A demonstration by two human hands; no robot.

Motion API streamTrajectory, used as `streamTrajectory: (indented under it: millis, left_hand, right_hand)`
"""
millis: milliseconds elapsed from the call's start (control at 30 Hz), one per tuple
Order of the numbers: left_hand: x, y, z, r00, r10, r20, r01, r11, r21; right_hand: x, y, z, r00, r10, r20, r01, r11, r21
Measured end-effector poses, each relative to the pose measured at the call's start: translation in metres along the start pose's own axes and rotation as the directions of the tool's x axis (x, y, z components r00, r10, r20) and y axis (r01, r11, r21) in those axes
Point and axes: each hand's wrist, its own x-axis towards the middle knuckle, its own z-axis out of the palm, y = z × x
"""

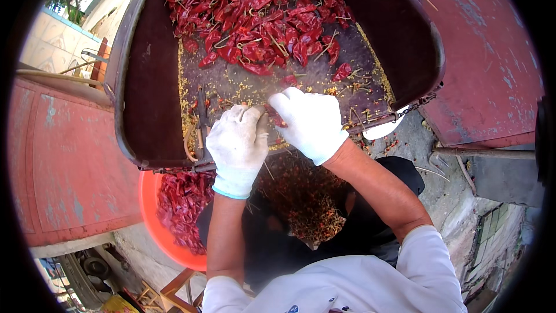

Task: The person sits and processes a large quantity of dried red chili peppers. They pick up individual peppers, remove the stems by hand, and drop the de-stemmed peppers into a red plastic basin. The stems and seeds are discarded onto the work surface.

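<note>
Both my hands wear white knit gloves and meet over the near edge of a dark metal cart bed. My left hand has its fingers curled, their tips dirty. My right hand bends down close beside it. Pinched between the two sets of fingertips is a dried red chili pepper, mostly hidden by the gloves. A large heap of dried red chili peppers fills the far part of the bed. Loose yellow seeds and stem bits lie around my hands.
Scissors or similar tool lie left of my left hand. Below the bed's left corner, an orange basin holds red chili pieces. Stems and scraps pile up between my legs. A chain hangs at the right corner. Red metal panels flank the cart.
</note>
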Motion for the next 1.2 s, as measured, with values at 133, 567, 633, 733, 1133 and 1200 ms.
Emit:
streamTrajectory:
  millis: [133, 567, 633, 733, 1133, 1200]
  left_hand:
    - [0.001, -0.001, 0.0, 0.998, -0.002, 0.06, 0.002, 1.0, -0.007]
    - [-0.011, -0.005, 0.016, 0.954, -0.3, -0.025, 0.265, 0.877, -0.4]
    - [-0.014, -0.005, 0.015, 0.918, -0.395, 0.027, 0.354, 0.788, -0.504]
    - [-0.013, 0.001, 0.006, 0.755, -0.597, 0.271, 0.592, 0.444, -0.672]
    - [0.019, -0.069, 0.03, 0.887, -0.452, 0.096, 0.459, 0.837, -0.297]
    - [0.029, -0.071, 0.052, 0.966, -0.25, 0.067, 0.255, 0.963, -0.085]
  right_hand:
    - [0.0, 0.003, 0.001, 0.998, -0.022, 0.052, 0.024, 0.999, -0.029]
    - [-0.003, 0.004, 0.008, 0.945, 0.303, 0.127, -0.322, 0.782, 0.534]
    - [-0.001, 0.004, 0.008, 0.876, 0.371, 0.308, -0.47, 0.512, 0.719]
    - [0.002, -0.006, -0.004, 0.752, 0.367, 0.548, -0.554, -0.1, 0.827]
    - [-0.001, 0.028, -0.004, 0.812, 0.31, 0.494, -0.582, 0.362, 0.728]
    - [-0.004, 0.021, -0.005, 0.818, 0.281, 0.502, -0.571, 0.513, 0.641]
